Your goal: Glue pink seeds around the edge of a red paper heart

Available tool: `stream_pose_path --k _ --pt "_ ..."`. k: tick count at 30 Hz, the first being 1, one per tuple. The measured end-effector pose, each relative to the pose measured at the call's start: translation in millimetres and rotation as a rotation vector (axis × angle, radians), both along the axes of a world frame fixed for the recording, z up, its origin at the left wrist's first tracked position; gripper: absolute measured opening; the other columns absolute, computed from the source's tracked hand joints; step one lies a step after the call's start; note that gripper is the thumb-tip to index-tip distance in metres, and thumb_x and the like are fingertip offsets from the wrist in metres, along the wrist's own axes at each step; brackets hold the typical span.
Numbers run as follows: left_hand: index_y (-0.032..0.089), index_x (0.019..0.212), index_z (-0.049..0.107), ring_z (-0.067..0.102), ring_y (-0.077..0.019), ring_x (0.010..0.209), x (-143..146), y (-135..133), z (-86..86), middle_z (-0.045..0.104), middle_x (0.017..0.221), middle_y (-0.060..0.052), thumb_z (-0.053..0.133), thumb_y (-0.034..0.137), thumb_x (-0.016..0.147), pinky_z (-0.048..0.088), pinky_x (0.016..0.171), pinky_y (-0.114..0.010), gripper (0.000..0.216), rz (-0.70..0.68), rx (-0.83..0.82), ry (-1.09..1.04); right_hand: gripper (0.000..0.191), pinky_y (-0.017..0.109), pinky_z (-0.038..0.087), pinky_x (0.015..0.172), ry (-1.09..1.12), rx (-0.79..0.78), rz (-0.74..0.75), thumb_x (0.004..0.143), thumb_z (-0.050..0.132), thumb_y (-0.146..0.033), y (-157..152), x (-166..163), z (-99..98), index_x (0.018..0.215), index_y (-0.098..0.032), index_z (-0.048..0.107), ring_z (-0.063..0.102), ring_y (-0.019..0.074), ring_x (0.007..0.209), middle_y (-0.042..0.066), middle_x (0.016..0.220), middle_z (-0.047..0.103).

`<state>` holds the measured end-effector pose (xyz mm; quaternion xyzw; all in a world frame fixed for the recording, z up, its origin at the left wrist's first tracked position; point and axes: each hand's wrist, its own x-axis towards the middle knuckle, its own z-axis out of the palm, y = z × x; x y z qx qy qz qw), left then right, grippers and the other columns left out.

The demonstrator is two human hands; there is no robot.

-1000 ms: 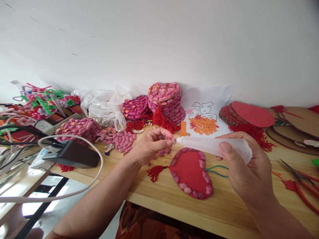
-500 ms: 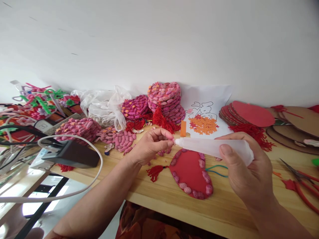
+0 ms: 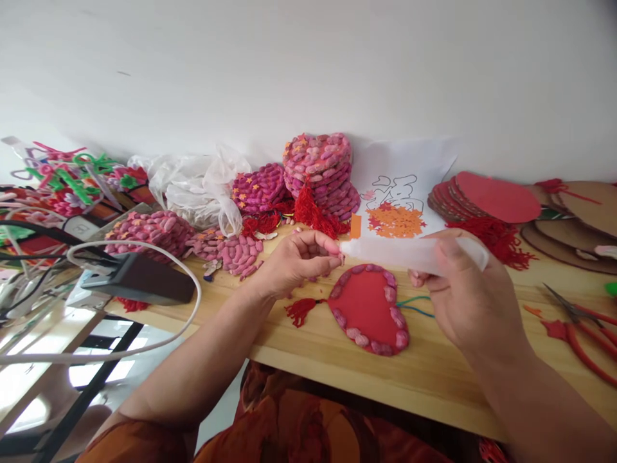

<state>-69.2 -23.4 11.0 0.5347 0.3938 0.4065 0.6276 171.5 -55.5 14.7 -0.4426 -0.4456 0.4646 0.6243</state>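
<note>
My right hand (image 3: 465, 296) is closed around a translucent white glue bottle (image 3: 405, 253), held sideways with its nozzle pointing left. My left hand (image 3: 296, 263) pinches a small pink shell piece at the nozzle tip; the piece is mostly hidden by the fingers. Below both hands a red heart-shaped card (image 3: 369, 308) lies on the wooden table (image 3: 308, 360). Pink shells line the heart's edge, a red tassel (image 3: 299, 310) hangs off its left tip, and green and blue cords trail to its right.
Stacks of pink shell hearts (image 3: 321, 170) and loose shells (image 3: 236, 254) lie behind my left hand, by a clear plastic bag (image 3: 193, 193). A paper with orange stars (image 3: 395, 218), red discs (image 3: 486, 202), red-handled pliers (image 3: 583, 334), a black adapter (image 3: 139, 286) and white cable surround them.
The view has tilted down, so everything sits a little higher in the picture. The nozzle has closed in on my left fingertips, and my right hand has shifted slightly left.
</note>
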Motion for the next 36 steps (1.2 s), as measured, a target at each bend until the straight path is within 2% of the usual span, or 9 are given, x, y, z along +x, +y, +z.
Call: stream_pose_path --k 2,5,8,11,16,22,28,36 --pt "0.014 0.088 0.067 0.065 -0.0081 0.065 0.3 -3.4 0.7 0.071 0.077 -0.001 0.087 0.023 0.074 0.051 0.059 -0.017 0.026 0.005 0.053 0.04 0.034 0.03 0.04 0.05 0.159 -0.038 0.007 0.08 0.082 -0.05 6.0 -1.3 2.3 0.072 -0.024 0.063 0.05 0.0155 0.055 -0.001 0.062 0.054" --pt "0.014 0.091 0.069 0.069 -0.0109 0.074 -0.8 -17.3 4.5 0.073 0.083 -0.003 0.082 0.02 0.078 0.055 0.068 -0.021 0.019 -0.01 0.16 0.191 0.036 0.03 0.039 0.047 0.264 -0.111 0.036 0.076 0.084 -0.051 11.8 -1.2 5.0 0.068 -0.024 0.061 0.045 0.0153 0.052 -0.002 0.058 0.048" --pt "0.015 0.094 0.071 0.067 -0.0102 0.075 -2.5 -38.6 10.2 0.074 0.087 -0.002 0.074 0.015 0.083 0.053 0.069 -0.02 0.012 -0.029 0.316 0.448 0.035 0.031 0.038 0.047 0.292 -0.166 0.048 0.075 0.083 -0.05 12.3 -0.1 5.9 0.067 -0.025 0.061 0.044 0.0163 0.053 -0.001 0.058 0.046" --pt "0.017 0.096 0.071 0.067 -0.0105 0.078 -2.8 -57.0 13.8 0.074 0.09 0.0 0.068 0.006 0.083 0.052 0.073 -0.021 0.017 -0.037 0.501 0.692 0.033 0.032 0.038 0.048 0.289 -0.183 0.074 0.076 0.082 -0.05 10.1 -0.3 6.6 0.067 -0.025 0.062 0.044 0.0168 0.053 -0.001 0.057 0.046" --pt "0.019 0.095 0.068 0.066 -0.0159 0.087 -1.0 -66.7 9.5 0.071 0.091 -0.001 0.062 0.006 0.089 0.049 0.079 -0.027 0.016 -0.062 0.731 0.958 0.031 0.031 0.038 0.048 0.288 -0.161 0.088 0.076 0.081 -0.048 8.8 -1.7 9.3 0.065 -0.025 0.063 0.044 0.017 0.052 -0.001 0.053 0.048" --pt "0.019 0.094 0.066 0.067 -0.019 0.09 2.8 -65.6 1.8 0.071 0.091 -0.002 0.061 0.008 0.092 0.049 0.081 -0.03 0.013 -0.089 0.741 1.069 0.028 0.03 0.038 0.046 0.316 -0.164 0.078 0.078 0.08 -0.045 9.6 -0.8 9.0 0.067 -0.025 0.064 0.044 0.0162 0.051 -0.001 0.056 0.049" --pt "0.018 0.094 0.068 0.069 -0.0206 0.089 7.3 -65.5 0.8 0.072 0.091 -0.004 0.059 0.008 0.092 0.05 0.081 -0.032 0.013 -0.104 0.691 1.137 0.032 0.031 0.039 0.047 0.275 -0.161 0.1 0.08 0.078 -0.048 7.8 0.7 9.3 0.063 -0.026 0.062 0.045 0.0166 0.052 0.0 0.055 0.047" --pt "0.017 0.095 0.069 0.068 -0.0204 0.086 7.2 -64.7 -1.1 0.071 0.089 -0.006 0.057 0.011 0.094 0.05 0.078 -0.031 0.014 -0.114 0.715 1.181 0.032 0.034 0.038 0.048 0.227 -0.153 0.091 0.083 0.074 -0.048 7.3 -0.8 11.5 0.063 -0.028 0.059 0.044 0.0178 0.052 0.0 0.057 0.045"
